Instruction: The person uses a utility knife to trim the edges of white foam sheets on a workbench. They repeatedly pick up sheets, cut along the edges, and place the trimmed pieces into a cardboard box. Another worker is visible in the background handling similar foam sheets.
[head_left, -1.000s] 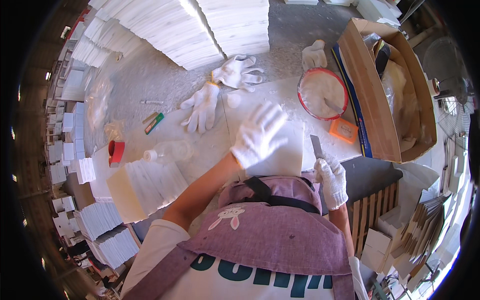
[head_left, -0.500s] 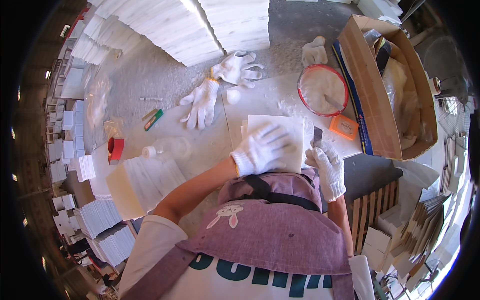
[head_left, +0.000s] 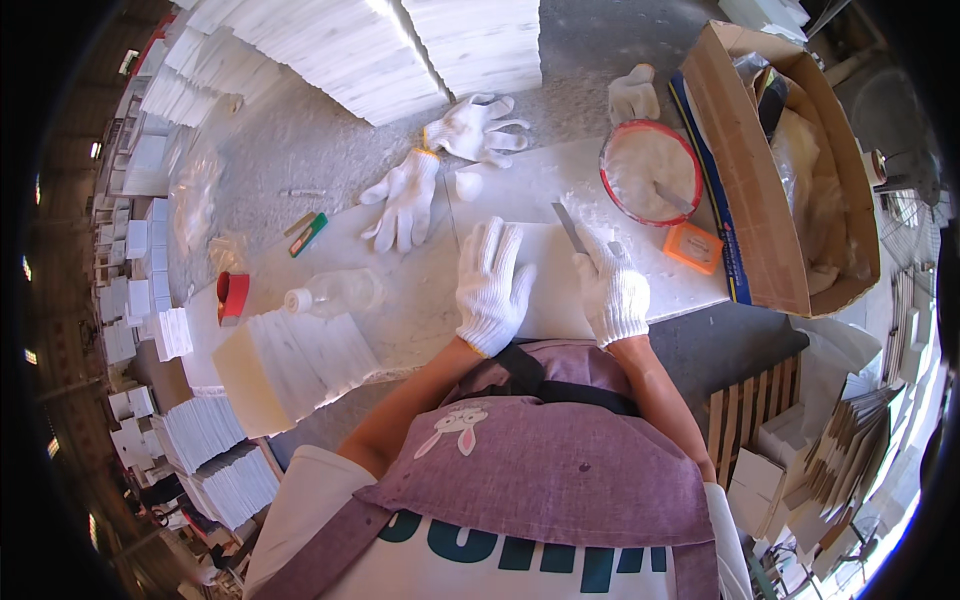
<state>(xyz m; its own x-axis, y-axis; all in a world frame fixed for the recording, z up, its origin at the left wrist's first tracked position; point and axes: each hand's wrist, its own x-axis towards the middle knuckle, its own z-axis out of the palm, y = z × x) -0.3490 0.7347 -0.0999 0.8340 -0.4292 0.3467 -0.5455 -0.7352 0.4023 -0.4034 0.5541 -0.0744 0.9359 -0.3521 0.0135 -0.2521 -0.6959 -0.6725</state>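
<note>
Both my hands wear white knitted gloves. A square white tile [head_left: 552,290] lies on the table in front of my body. My left hand [head_left: 494,285] rests flat along its left side, fingers stretched out and thumb apart. In my right hand [head_left: 612,288], at the tile's right side, is a thin metal scraper [head_left: 569,228]; its grey blade sticks out past the fingers, tilted to the far left, and its grip end is hidden by the glove. Beyond the hands a red-rimmed bowl [head_left: 650,172] holds white paste and a spatula.
A cardboard box [head_left: 745,170] stands right of the bowl, beside an orange box [head_left: 692,248]. Loose gloves [head_left: 404,200] lie ahead. Leftward are a clear bottle [head_left: 345,292], a green cutter [head_left: 308,235], red tape [head_left: 232,298] and stacked tiles [head_left: 290,365]. Tall tile stacks [head_left: 330,50] stand behind.
My left hand has slid from the tile's middle to its left side. My right hand has moved forward and left onto the tile's right side, and the scraper now tilts left.
</note>
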